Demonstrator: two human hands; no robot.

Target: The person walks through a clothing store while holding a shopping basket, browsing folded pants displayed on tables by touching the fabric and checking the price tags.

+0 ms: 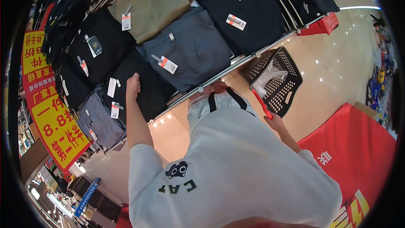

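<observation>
My left hand point(133, 85) is closed, its fingers curled against a stack of folded black trousers point(147, 97) on the display rack; its fingertips are partly hidden. Just beyond it lie folded blue-grey trousers point(190, 46) with a white and orange price tag point(168, 64). On the other side, my right hand point(276, 122) grips the red handle point(262, 104) of a dark perforated shopping basket point(291, 76). The basket hangs tilted beside my legs, and a crumpled clear plastic bag point(272, 76) is inside it.
More folded trousers fill the rack, including an olive pair point(156, 4) and a navy pair point(249, 17). A metal rail point(219, 76) edges it. A yellow and red sign point(55, 122) hangs at left. A red-covered surface point(354, 152) stands on my right, above shiny floor tiles.
</observation>
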